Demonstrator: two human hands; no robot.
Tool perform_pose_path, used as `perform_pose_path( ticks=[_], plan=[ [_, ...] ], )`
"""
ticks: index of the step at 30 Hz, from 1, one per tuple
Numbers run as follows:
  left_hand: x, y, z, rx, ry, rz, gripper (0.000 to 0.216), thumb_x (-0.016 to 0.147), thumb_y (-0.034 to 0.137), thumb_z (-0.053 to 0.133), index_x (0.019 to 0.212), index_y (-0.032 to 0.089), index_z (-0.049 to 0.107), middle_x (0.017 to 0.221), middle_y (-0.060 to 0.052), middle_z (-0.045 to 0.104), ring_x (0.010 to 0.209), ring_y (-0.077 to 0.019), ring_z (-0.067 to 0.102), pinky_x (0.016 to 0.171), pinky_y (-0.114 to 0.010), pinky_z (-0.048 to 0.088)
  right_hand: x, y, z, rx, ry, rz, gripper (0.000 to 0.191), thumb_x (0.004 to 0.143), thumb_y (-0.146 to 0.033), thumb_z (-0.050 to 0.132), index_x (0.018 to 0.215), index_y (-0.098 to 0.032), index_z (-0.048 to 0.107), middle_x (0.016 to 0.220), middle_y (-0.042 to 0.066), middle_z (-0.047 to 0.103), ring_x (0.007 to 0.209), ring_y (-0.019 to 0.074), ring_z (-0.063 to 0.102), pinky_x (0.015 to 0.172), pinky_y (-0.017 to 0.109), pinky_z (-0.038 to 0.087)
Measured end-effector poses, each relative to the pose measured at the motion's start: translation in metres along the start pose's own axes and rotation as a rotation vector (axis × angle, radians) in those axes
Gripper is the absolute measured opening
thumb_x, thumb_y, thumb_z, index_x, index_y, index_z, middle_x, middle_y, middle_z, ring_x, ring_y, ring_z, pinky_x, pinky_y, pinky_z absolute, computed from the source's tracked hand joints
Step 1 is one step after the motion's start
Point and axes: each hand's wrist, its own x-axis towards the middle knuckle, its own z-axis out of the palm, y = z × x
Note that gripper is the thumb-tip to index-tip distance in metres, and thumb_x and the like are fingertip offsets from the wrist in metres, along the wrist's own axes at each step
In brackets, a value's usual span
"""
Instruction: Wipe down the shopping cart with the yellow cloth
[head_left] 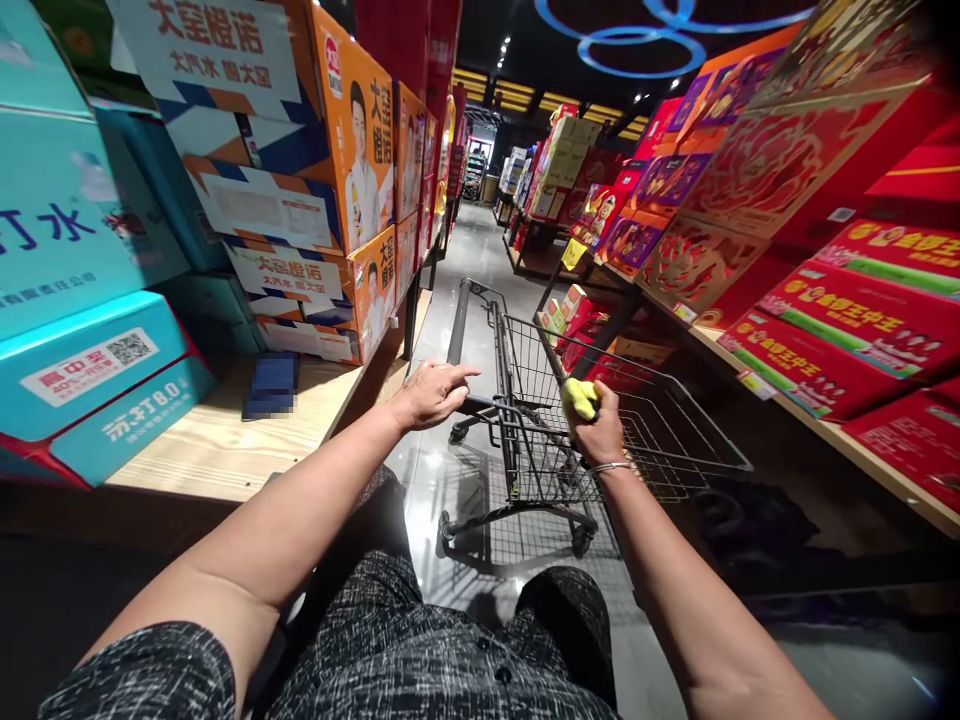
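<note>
My left hand is closed over the near end of the handle of a black wire shopping cart, with its index finger stretched out. A bunched yellow-green cloth is gripped in my right hand, over the cart's basket. A small dark part shows beside the cloth between the fingers; I cannot make out what it is. The cart stands sideways across the aisle in front of me.
Orange and white drink cartons and turquoise boxes are stacked on a wooden shelf at left, beside a dark blue flat item. Red gift boxes line the right shelf. A grey tiled aisle runs ahead.
</note>
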Motion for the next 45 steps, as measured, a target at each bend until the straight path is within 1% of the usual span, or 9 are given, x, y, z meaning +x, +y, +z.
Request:
perform_pose_path(
  ticks=[5, 9, 15, 19, 27, 33, 38, 41, 45],
  plan=[
    [-0.014, -0.003, 0.013, -0.232, 0.135, -0.042, 0.055, 0.104, 0.043, 0.032, 0.149, 0.015, 0.048, 0.112, -0.010, 0.076, 0.112, -0.0269, 0.067, 0.109, -0.047, 0.040, -0.032, -0.118, 0.029, 0.040, -0.144, -0.445, 0.061, 0.093, -0.042, 0.057, 0.149, -0.024, 0.046, 0.139, 0.015, 0.056, 0.131, 0.0316, 0.053, 0.114, 0.053, 0.044],
    [-0.026, -0.003, 0.015, -0.510, 0.252, -0.082, 0.091, 0.100, 0.075, 0.011, 0.159, 0.009, 0.032, 0.137, -0.019, 0.065, 0.129, -0.0306, 0.060, 0.110, -0.043, 0.044, -0.063, -0.153, 0.051, -0.023, -0.340, -0.649, 0.047, 0.092, -0.036, 0.065, 0.139, -0.032, 0.062, 0.137, 0.011, 0.057, 0.135, 0.0336, 0.048, 0.119, 0.058, 0.038],
    [-0.030, -0.005, 0.006, -0.593, 0.167, -0.102, 0.112, 0.086, 0.092, 0.012, 0.155, 0.010, 0.043, 0.142, -0.020, 0.062, 0.132, -0.0349, 0.057, 0.113, -0.045, 0.043, -0.068, -0.148, 0.065, -0.043, -0.421, -0.606, 0.028, 0.096, -0.030, 0.061, 0.120, -0.038, 0.073, 0.129, 0.007, 0.062, 0.133, 0.0302, 0.046, 0.123, 0.061, 0.031],
    [-0.029, -0.006, 0.005, -0.591, 0.161, -0.072, 0.107, 0.089, 0.089, 0.011, 0.157, 0.012, 0.042, 0.117, -0.014, 0.072, 0.122, -0.0302, 0.061, 0.112, -0.046, 0.042, -0.059, -0.126, 0.055, -0.007, -0.462, -0.587, 0.015, 0.095, -0.035, 0.062, 0.100, -0.034, 0.076, 0.123, 0.006, 0.064, 0.134, 0.0296, 0.046, 0.123, 0.059, 0.032],
    [-0.032, 0.000, -0.004, -0.506, 0.137, -0.070, 0.095, 0.095, 0.083, 0.015, 0.135, 0.014, 0.066, 0.103, -0.012, 0.069, 0.106, -0.0264, 0.064, 0.103, -0.042, 0.049, -0.060, -0.036, 0.029, 0.023, -0.183, -0.387, 0.024, 0.082, -0.030, 0.064, 0.104, -0.030, 0.074, 0.123, 0.008, 0.058, 0.124, 0.0345, 0.052, 0.112, 0.064, 0.041],
    [-0.037, 0.005, -0.006, -0.431, 0.141, -0.106, 0.096, 0.094, 0.083, 0.011, 0.138, 0.016, 0.064, 0.104, -0.012, 0.070, 0.106, -0.0264, 0.065, 0.102, -0.041, 0.050, -0.069, -0.092, 0.032, 0.157, -0.122, -0.382, 0.044, 0.088, -0.027, 0.057, 0.132, -0.029, 0.064, 0.134, 0.011, 0.054, 0.131, 0.0309, 0.052, 0.113, 0.057, 0.044],
    [-0.046, 0.004, -0.002, -0.440, 0.205, -0.110, 0.094, 0.094, 0.083, 0.013, 0.143, 0.016, 0.058, 0.138, -0.015, 0.065, 0.129, -0.0313, 0.058, 0.113, -0.044, 0.044, -0.079, -0.159, 0.051, 0.039, -0.289, -0.674, 0.039, 0.095, -0.025, 0.058, 0.131, -0.034, 0.069, 0.134, 0.007, 0.060, 0.128, 0.0269, 0.053, 0.115, 0.051, 0.044],
    [-0.051, 0.001, -0.002, -0.466, 0.216, -0.105, 0.094, 0.094, 0.083, 0.015, 0.146, 0.016, 0.055, 0.140, -0.016, 0.063, 0.128, -0.0315, 0.059, 0.113, -0.044, 0.044, -0.084, -0.156, 0.062, -0.022, -0.195, -0.807, 0.035, 0.095, -0.024, 0.064, 0.126, -0.037, 0.071, 0.129, 0.005, 0.064, 0.126, 0.0258, 0.052, 0.114, 0.050, 0.045],
    [-0.054, 0.000, -0.008, -0.406, 0.182, -0.093, 0.088, 0.097, 0.080, 0.021, 0.146, 0.016, 0.056, 0.114, -0.013, 0.070, 0.113, -0.0279, 0.064, 0.105, -0.042, 0.048, -0.084, -0.102, 0.062, 0.015, 0.061, -0.953, 0.038, 0.090, -0.019, 0.071, 0.124, -0.036, 0.070, 0.126, 0.005, 0.063, 0.125, 0.0247, 0.050, 0.110, 0.046, 0.048]
  ],
)
